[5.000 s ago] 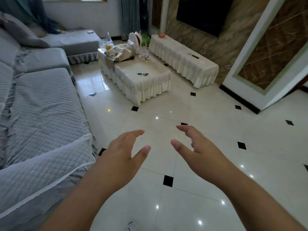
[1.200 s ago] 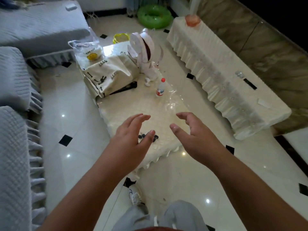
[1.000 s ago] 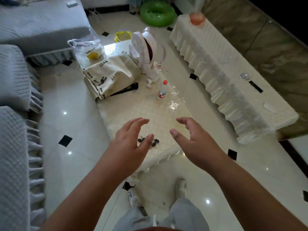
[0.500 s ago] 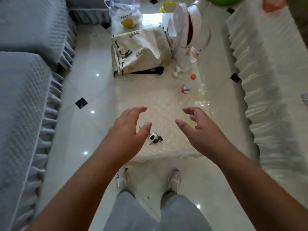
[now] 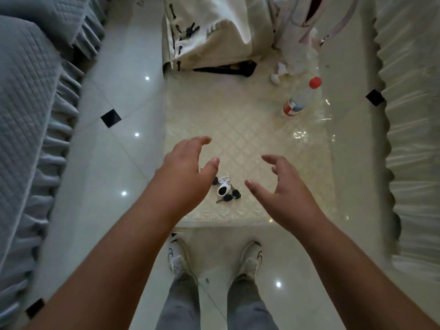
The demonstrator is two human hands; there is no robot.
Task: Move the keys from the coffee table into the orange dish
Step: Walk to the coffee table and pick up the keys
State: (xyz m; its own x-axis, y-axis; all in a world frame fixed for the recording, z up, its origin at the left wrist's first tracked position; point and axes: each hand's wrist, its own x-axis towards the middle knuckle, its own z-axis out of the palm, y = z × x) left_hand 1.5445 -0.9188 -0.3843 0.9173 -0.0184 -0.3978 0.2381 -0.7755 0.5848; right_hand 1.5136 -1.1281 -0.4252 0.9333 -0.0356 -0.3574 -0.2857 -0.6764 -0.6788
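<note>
The keys, a small bunch with black heads and white fobs, lie near the front edge of the cream-covered coffee table. My left hand hovers just left of the bunch, fingers spread and empty, its thumb tip close above the keys. My right hand is held to the right of them, also open, a short gap away. The orange dish is outside this view.
A small bottle with a red cap stands at the table's right. A cream bag and a white bag sit at the far end. The grey sofa runs along the left, a long covered bench along the right.
I have walked up to the coffee table and now stand at its near end looking straight down. Both open hands have come lower around the keys. The orange dish has left the view.
</note>
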